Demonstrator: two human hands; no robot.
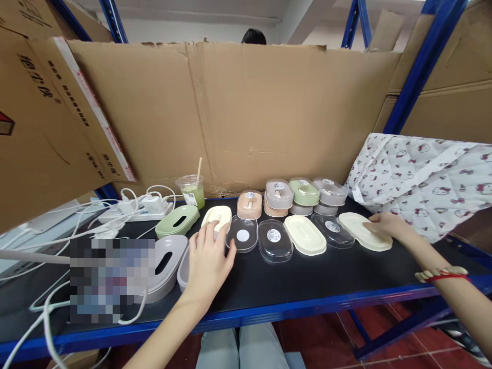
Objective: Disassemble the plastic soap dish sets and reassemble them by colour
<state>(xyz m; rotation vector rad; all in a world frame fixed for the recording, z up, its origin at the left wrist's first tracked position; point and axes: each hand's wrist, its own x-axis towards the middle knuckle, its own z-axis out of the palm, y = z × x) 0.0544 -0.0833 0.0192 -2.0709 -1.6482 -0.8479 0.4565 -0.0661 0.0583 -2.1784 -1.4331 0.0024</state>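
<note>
My left hand (211, 253) reaches over a small grey dish, its fingers stretched out and apart across the near edge of a cream oval piece (216, 211). Whether the fingertips press on that piece, I cannot tell. On the right, my right hand (387, 225) has its fingers closed on the edge of another cream oval piece (357, 228), which lies flat. Between the hands lie clear lids with round labels (275, 246) (332, 233) and a third cream oval piece (305, 236). Beside my left wrist is a grey oval dish with a slot (169, 277), with a green one (175, 221) behind it.
Lidded boxes (303, 192) stand stacked at the back, next to a single peach box (249, 205). A cup of green drink with a straw (194, 192), power strips and white cables (132, 212) occupy the left. Cardboard (249, 118) walls the back; a patterned bag (426, 179) leans right.
</note>
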